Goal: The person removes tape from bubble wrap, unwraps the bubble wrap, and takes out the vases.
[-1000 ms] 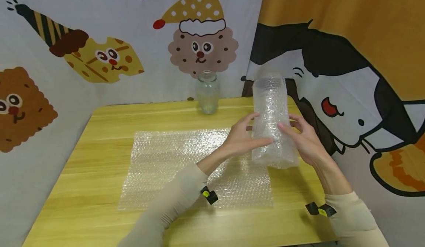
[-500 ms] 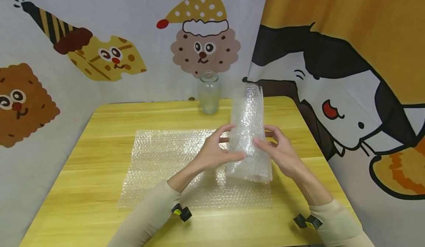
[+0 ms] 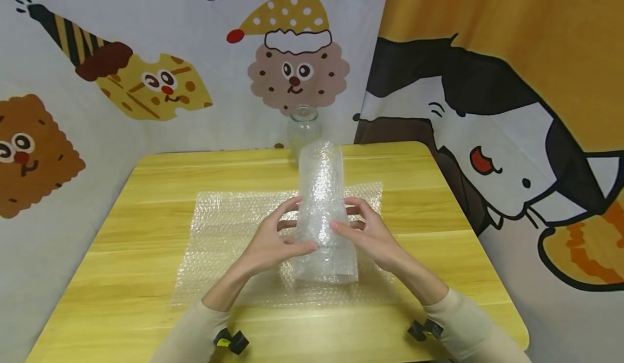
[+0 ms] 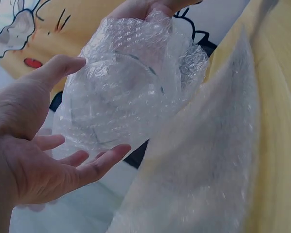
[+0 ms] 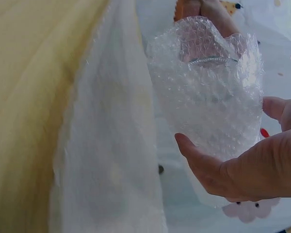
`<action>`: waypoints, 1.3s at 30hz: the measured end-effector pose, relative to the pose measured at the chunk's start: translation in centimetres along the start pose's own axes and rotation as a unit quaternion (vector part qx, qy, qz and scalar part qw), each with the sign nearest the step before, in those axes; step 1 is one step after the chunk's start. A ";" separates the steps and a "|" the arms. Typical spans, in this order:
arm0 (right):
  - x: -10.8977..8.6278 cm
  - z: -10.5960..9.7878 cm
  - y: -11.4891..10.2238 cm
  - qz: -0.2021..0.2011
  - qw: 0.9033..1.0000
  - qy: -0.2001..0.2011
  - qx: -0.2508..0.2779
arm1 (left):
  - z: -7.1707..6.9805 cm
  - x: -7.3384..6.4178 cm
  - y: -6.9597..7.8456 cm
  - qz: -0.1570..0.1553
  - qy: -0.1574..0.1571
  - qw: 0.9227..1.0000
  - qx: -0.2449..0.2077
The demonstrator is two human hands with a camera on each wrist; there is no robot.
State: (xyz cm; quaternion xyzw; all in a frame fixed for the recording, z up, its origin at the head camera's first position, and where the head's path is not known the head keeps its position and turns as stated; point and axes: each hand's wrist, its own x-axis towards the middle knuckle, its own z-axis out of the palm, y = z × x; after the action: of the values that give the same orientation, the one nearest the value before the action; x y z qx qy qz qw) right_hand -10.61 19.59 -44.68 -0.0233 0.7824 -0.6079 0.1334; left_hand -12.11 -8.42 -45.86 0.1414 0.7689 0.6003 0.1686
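A tall glass vessel rolled in bubble wrap [image 3: 322, 206] is held up over the middle of the table, tilted with its far end higher. My left hand [image 3: 268, 246] grips its left side, thumb across the near face. From the right, my right hand [image 3: 377, 238] holds it the same way. Through the wrapping, a round glass edge shows in both wrist views of the wrapped vessel [image 4: 116, 97]. Under it a sheet of bubble wrap [image 3: 229, 244] lies flat on the table, partly hidden by the hands and bundle.
Behind the bundle, near the table's back edge, stands a bare clear glass vase [image 3: 303, 123], its lower part covered from view. The yellow wooden table [image 3: 122, 260] meets printed cloth hangings [image 3: 170, 5] at the back and sides.
Both hands have carried the wrapped vessel from the right side leftward and nearer, over the flat sheet. It now blocks part of the vase behind. The sheet has stayed in place.
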 end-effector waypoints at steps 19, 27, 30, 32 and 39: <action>1.2 5.8 1.1 0.015 0.999 -0.050 0.018 | -3.6 -4.0 -3.7 -0.034 0.008 0.999 -0.003; 1.8 6.6 1.9 0.032 0.997 -0.064 0.020 | -3.8 -4.0 -5.1 -0.048 0.002 0.999 -0.023; 1.9 6.6 2.3 0.036 0.997 -0.070 0.023 | -3.8 -3.9 -5.4 -0.050 -0.002 0.998 -0.030; 2.0 6.6 2.4 0.034 0.996 -0.073 0.027 | -3.8 -3.8 -5.6 -0.051 -0.005 0.998 -0.032; 2.2 6.5 2.6 0.034 0.996 -0.077 0.034 | -4.0 -3.8 -5.1 -0.056 -0.011 0.998 0.001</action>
State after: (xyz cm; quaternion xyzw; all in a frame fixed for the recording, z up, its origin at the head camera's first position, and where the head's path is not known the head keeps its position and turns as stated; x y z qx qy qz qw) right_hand -10.85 13.71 -49.00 -0.0392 0.7487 -0.6261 0.2144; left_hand -10.45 -14.74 -49.55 0.1044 0.7741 0.5879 0.2104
